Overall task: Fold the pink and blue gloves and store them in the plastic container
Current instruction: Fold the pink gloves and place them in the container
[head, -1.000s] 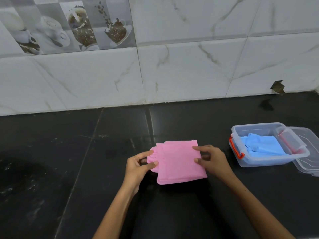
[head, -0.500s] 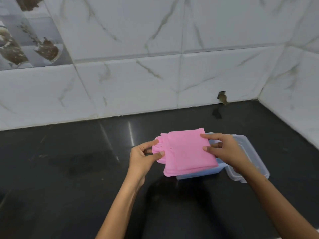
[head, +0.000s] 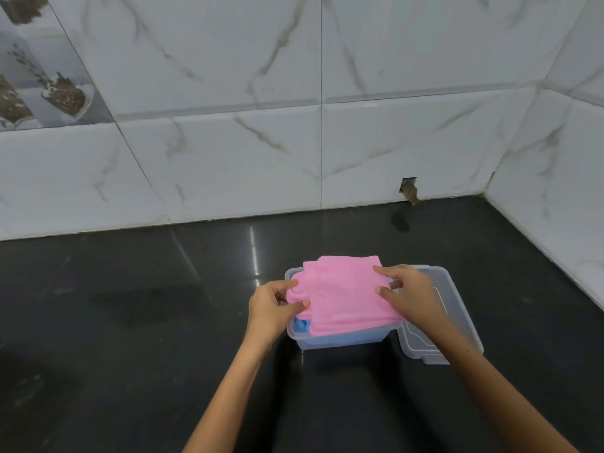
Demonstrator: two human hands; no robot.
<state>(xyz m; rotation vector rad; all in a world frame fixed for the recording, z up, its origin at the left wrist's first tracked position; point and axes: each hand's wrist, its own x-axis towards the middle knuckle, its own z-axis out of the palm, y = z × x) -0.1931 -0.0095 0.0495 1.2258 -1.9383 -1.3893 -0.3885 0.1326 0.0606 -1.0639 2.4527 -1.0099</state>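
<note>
The folded pink gloves (head: pixel 343 292) hang flat over the open clear plastic container (head: pixel 304 341) on the black counter. My left hand (head: pixel 273 307) pinches their left edge and my right hand (head: pixel 407 294) pinches the right edge. Under the pink stack the folded blue gloves (head: pixel 346 338) show through the container's front wall. Most of the container's inside is hidden by the pink gloves.
The clear lid (head: pixel 438 325) lies on the counter touching the container's right side, partly under my right forearm. White marble-look tiled walls close the counter at the back and on the right. A chipped hole (head: pixel 409 188) sits low in the back wall.
Both hands have carried the pink gloves from the counter to the right, over the container. They now sit lower, right above the blue gloves.
</note>
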